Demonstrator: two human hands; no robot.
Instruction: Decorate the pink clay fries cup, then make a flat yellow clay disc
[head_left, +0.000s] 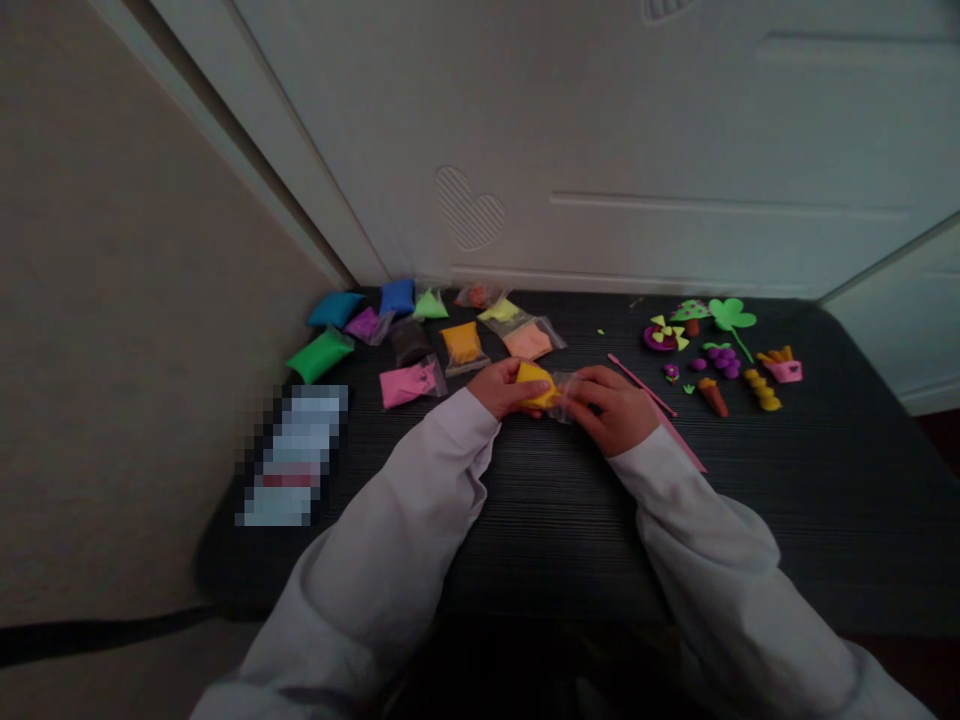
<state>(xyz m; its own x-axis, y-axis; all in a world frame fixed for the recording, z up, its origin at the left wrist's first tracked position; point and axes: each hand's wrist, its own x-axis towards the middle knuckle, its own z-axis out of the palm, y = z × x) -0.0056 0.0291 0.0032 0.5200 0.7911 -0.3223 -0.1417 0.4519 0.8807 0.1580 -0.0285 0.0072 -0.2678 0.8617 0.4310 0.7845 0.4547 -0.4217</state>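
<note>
A small clear bag of yellow modelling clay is held between my two hands above the middle of the dark table. My left hand is closed around the clay-filled end, thumb on top. At the bag's clear plastic end, the fingers of my right hand pinch the film. Close behind my hands lie bags of peach clay and orange clay. A pink bag rests left of my left hand. Beside my right hand is a thin pink tool, with a flat pink strip partly under my sleeve.
More clay bags, including green, blue and black, lie at the back left. A blurred-out, phone-like device is at the left edge. Small clay figures, among them purple grapes and a green clover, stand right. A white door rises behind.
</note>
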